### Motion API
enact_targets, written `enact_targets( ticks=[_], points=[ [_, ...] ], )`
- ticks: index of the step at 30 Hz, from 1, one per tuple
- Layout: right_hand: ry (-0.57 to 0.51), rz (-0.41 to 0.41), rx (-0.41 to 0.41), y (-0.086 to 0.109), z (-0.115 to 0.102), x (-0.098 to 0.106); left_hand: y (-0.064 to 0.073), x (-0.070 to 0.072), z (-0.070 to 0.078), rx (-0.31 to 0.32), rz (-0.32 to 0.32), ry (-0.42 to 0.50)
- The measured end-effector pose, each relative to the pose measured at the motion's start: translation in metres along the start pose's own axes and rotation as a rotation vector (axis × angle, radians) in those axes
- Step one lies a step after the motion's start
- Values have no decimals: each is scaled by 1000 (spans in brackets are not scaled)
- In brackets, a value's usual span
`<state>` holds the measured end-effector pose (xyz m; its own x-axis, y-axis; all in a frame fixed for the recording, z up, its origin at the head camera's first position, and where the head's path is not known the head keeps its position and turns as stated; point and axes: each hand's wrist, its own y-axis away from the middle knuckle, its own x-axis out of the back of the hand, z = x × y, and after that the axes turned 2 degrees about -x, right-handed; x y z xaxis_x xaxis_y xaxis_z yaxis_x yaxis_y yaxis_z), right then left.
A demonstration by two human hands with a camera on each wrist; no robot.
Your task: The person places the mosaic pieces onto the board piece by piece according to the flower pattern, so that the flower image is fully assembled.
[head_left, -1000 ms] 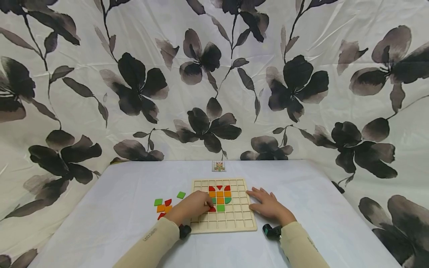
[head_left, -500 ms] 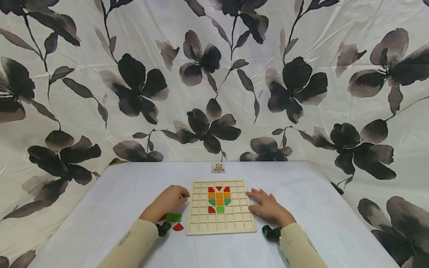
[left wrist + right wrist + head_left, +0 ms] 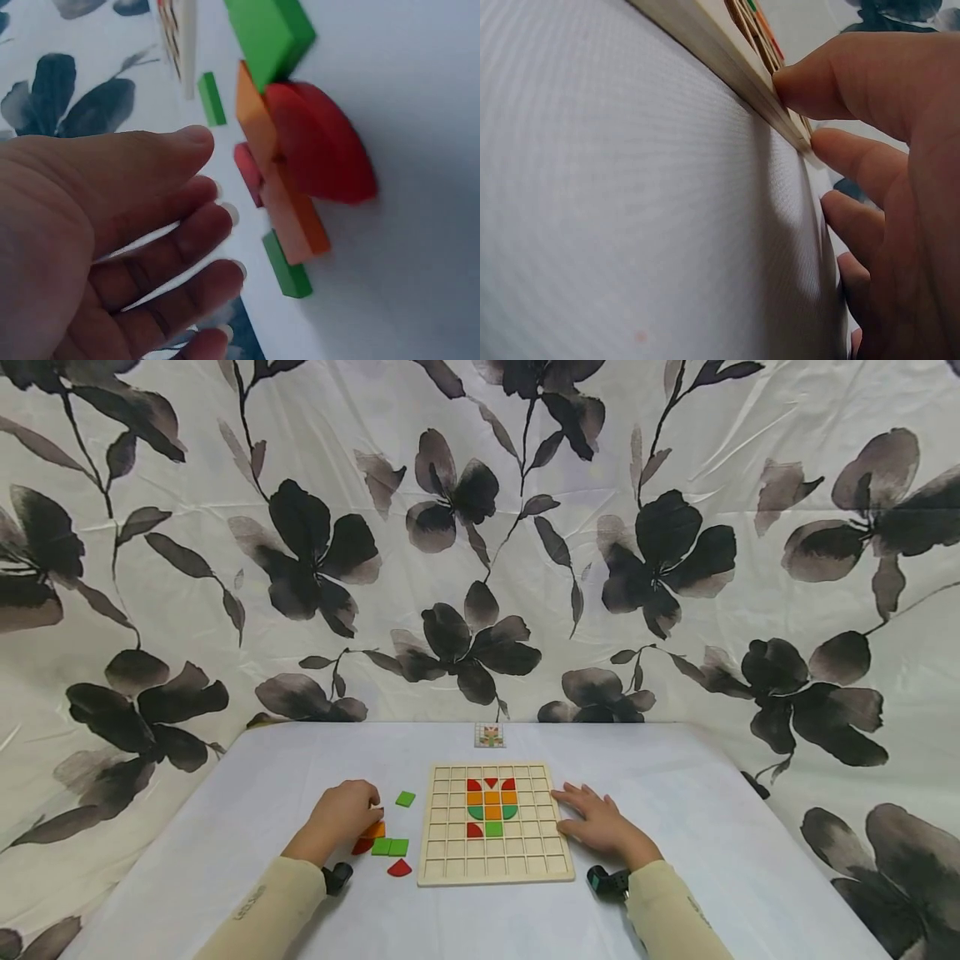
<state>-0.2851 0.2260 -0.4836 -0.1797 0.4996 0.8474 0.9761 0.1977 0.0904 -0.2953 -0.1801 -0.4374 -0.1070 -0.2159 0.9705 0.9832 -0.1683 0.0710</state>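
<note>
My left hand hovers at the loose tiles left of the board, its fingers loosely bent and holding nothing. In the left wrist view its thumb and fingertips stop just short of a red quarter-round tile, orange square tiles and green square tiles. My right hand lies with fingers spread at the right edge of the wooden grid board. In the right wrist view, thumb and forefinger touch the board's rim. On the board, red, orange and green tiles form a pattern; a red quarter-round sits beside a green square.
A small card with a coloured pattern lies behind the board on the white-covered table. One green tile lies apart near the board's left side, and a red quarter-round tile lies nearer the front. Floral cloth hangs behind.
My left hand has let go of the red quarter-round on the board and moved left to the loose tiles. The right hand stays at the board's edge.
</note>
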Motion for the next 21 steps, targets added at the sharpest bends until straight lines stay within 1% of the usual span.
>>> enact_targets(
  ticks=[3,8,13,16,21],
  points=[
    [-3,5,1,0,1,0,3,0,-1,1,-2,-21],
    [-10,4,7,0,1,-1,7,1,1,11,-12,-13],
    [-9,12,0,0,0,-1,3,0,2,17,-10,42],
    [-1,14,-4,-1,-1,-1,-1,-2,1,8,-2,75],
    [-3,10,-16,0,-1,-1,-7,-6,3,6,2,166]
  ],
)
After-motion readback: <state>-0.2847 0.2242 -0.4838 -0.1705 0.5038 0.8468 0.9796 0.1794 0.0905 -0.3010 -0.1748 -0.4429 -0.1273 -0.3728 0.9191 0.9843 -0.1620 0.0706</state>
